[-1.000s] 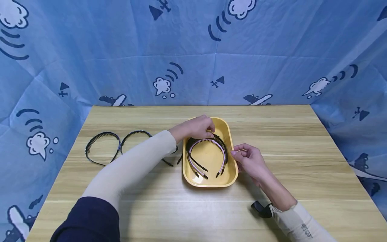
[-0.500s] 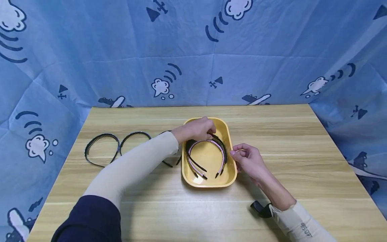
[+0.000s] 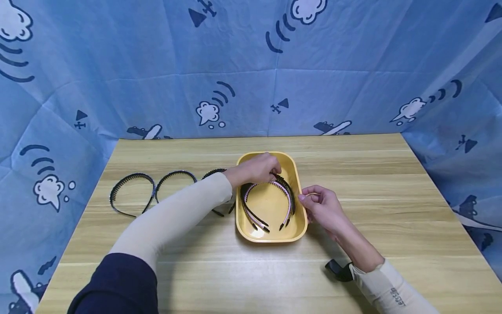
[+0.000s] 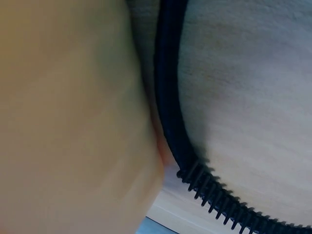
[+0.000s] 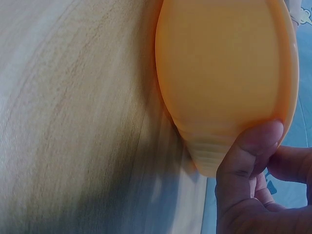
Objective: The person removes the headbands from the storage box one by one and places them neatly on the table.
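A yellow plastic tray (image 3: 272, 237) stands mid-table, holding several headbands. Among them is a pink headband (image 3: 290, 205), partly covered by dark ones. Over the tray's back part, my left hand (image 3: 259, 168) pinches a black headband (image 3: 256, 216) near the top of its arch; its fingertips are mostly hidden. Thumb and fingers of my right hand (image 3: 323, 209) grip the tray's right rim. The right wrist view shows that right hand (image 5: 258, 170) pinching the rim of the yellow tray (image 5: 224, 63). In the left wrist view, a toothed black headband (image 4: 168, 87) lies on the table.
Left of the tray, a black headband (image 3: 114, 192) and another headband (image 3: 158, 185) lie on the wooden table (image 3: 251, 279). A third headband (image 3: 213, 171) is partly hidden by my left forearm. A blue printed curtain (image 3: 251, 43) hangs behind the table.
The black headband in my left hand has shifted slightly inside the tray, its free end a little nearer the front. My right hand stays on the rim.
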Demonstrator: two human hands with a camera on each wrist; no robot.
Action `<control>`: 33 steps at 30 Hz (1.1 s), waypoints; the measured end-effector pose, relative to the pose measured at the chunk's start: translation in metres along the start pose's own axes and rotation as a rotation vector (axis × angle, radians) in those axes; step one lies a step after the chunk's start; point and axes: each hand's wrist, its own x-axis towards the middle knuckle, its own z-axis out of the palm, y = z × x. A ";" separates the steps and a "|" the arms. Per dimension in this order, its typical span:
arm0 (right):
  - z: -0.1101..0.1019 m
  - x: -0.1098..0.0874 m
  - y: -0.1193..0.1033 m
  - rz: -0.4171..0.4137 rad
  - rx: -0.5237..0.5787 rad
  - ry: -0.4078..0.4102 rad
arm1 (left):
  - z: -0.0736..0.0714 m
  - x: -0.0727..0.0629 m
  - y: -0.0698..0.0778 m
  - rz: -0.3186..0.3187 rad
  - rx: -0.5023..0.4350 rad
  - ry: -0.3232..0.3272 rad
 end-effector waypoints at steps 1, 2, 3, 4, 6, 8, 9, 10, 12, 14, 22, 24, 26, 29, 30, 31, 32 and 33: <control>0.000 0.000 0.000 0.001 0.000 0.000 | 0.000 0.000 0.000 0.000 -0.004 0.000; 0.000 0.000 0.000 0.001 0.002 -0.001 | 0.000 0.000 0.000 -0.003 -0.007 0.001; 0.000 0.000 0.000 0.000 0.005 -0.002 | 0.001 0.000 0.001 -0.006 -0.008 0.001; 0.000 0.000 -0.001 -0.001 0.008 -0.003 | 0.000 -0.001 0.001 -0.010 -0.011 0.001; 0.001 0.000 -0.001 -0.001 0.015 -0.005 | 0.000 -0.002 0.001 -0.017 -0.015 0.000; 0.001 0.000 -0.002 -0.001 0.020 -0.008 | -0.001 -0.002 0.002 -0.021 -0.025 0.003; 0.001 0.000 -0.002 0.000 0.022 -0.009 | -0.001 -0.002 0.002 -0.025 -0.035 0.005; 0.001 0.000 -0.002 0.002 0.022 -0.010 | -0.002 -0.003 0.002 -0.028 -0.045 0.008; 0.001 0.000 -0.002 0.005 0.020 -0.010 | -0.003 -0.003 0.001 -0.033 -0.063 0.017; 0.002 -0.001 -0.002 0.005 0.016 -0.009 | -0.005 -0.005 0.001 -0.038 -0.077 0.031; 0.002 0.000 -0.003 0.006 0.011 -0.006 | -0.009 -0.009 0.000 -0.019 -0.115 0.071; 0.002 0.000 -0.002 0.007 0.009 -0.006 | -0.010 -0.010 0.000 -0.018 -0.123 0.079; 0.002 0.000 -0.002 0.007 0.008 -0.006 | -0.010 -0.011 0.000 -0.016 -0.125 0.091; 0.002 0.000 -0.002 0.006 0.005 -0.005 | -0.011 -0.012 0.001 -0.003 -0.126 0.118; 0.002 0.000 -0.002 0.006 0.005 -0.005 | -0.011 -0.012 0.001 0.005 -0.125 0.129; 0.002 0.000 -0.002 0.005 0.004 -0.005 | -0.011 -0.011 0.001 0.015 -0.119 0.142; 0.002 0.000 -0.002 0.004 0.004 -0.005 | -0.012 -0.012 0.001 0.026 -0.117 0.155; 0.002 0.000 -0.002 0.003 0.003 -0.004 | -0.012 -0.011 0.001 0.037 -0.114 0.169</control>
